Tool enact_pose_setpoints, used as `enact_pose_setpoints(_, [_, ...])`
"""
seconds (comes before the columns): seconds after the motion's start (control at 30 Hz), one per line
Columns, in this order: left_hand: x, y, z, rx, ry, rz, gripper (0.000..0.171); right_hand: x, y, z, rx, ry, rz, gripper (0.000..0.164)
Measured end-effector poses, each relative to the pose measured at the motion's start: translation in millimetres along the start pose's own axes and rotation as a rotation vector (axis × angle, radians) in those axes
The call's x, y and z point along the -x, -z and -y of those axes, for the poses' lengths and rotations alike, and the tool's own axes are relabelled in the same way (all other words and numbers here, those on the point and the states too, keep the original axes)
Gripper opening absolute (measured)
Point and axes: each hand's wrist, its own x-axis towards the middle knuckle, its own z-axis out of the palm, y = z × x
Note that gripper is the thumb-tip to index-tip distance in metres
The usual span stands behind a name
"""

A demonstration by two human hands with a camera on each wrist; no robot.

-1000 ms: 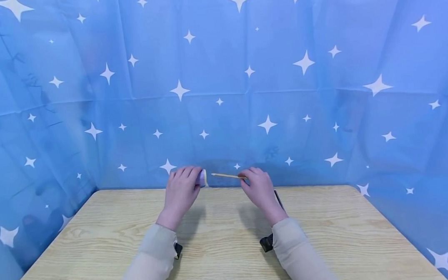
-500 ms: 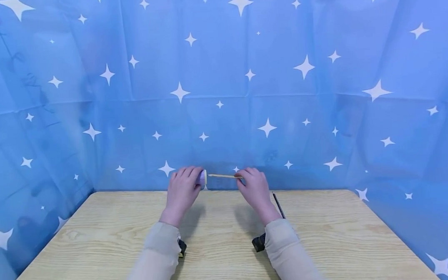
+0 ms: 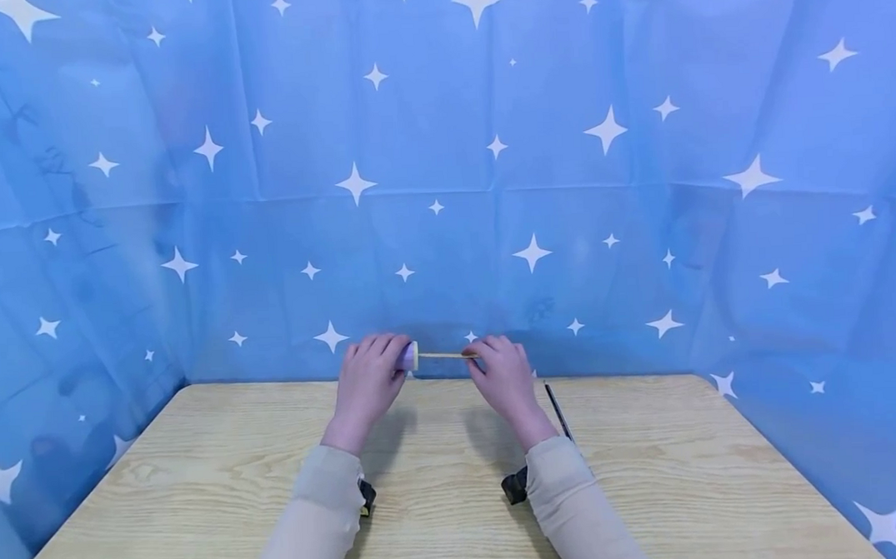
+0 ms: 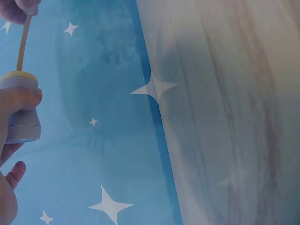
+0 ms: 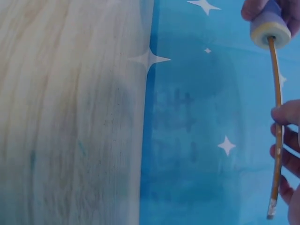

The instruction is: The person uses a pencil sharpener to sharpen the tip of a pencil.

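Observation:
In the head view, my left hand (image 3: 367, 387) grips a small purple pencil sharpener (image 3: 407, 358) with a cream-coloured end. The left wrist view shows the thumb across the body of the sharpener (image 4: 22, 124). My right hand (image 3: 504, 380) pinches a yellow pencil (image 3: 441, 356), held level above the table's far edge. One end of the pencil (image 5: 275, 75) sits in the hole of the cream face, so its tip is hidden. Its other end, with a metal band, sticks out past the right fingers in the right wrist view.
A thin black pencil-like stick (image 3: 557, 410) lies on the wooden table (image 3: 443, 513) just right of the right wrist. Black wrist cameras (image 3: 515, 487) show under both sleeves. A blue curtain with white stars (image 3: 442, 146) hangs behind the table and along both sides.
The right hand has moved left, bringing the pencil from a gap away into the sharpener's hole. The left hand still holds the sharpener and has shifted slightly right.

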Motion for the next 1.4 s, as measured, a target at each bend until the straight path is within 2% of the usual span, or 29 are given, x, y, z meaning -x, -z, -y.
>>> enact_pose_setpoints(0.17, [1.2,-3.4,-2.3,0.002,-0.039,-0.008,0.045,0,-4,2,0.000,0.032,-0.012,0.011])
enact_pose_setpoints(0.47, [0.6,-4.4,-2.6,-0.011,-0.052,-0.022,0.044,0,-10,6,-0.009,0.075,-0.030,0.011])
enact_pose_setpoints(0.7, [-1.1,-2.8,-3.3,-0.021,-0.119,-0.081,0.044,0,-10,6,-0.024,0.095,-0.036,0.012])
enact_pose_setpoints(0.83, [-1.0,-0.3,-3.1,-0.013,-0.110,-0.078,0.045,-1,-7,6,-0.065,0.089,-0.016,0.013])
enact_pose_setpoints(0.97, [-0.1,2.1,-1.7,-0.008,-0.086,-0.056,0.045,-1,-2,2,-0.142,0.019,0.048,0.012])
enact_pose_setpoints(1.17, [1.5,4.2,2.8,-0.004,-0.055,-0.037,0.046,-1,6,-16,-0.248,-0.116,0.121,0.017])
enact_pose_setpoints(1.4, [0.2,7.9,11.2,0.010,-0.019,-0.038,0.049,-2,18,-38,-0.446,-0.333,0.179,0.023])
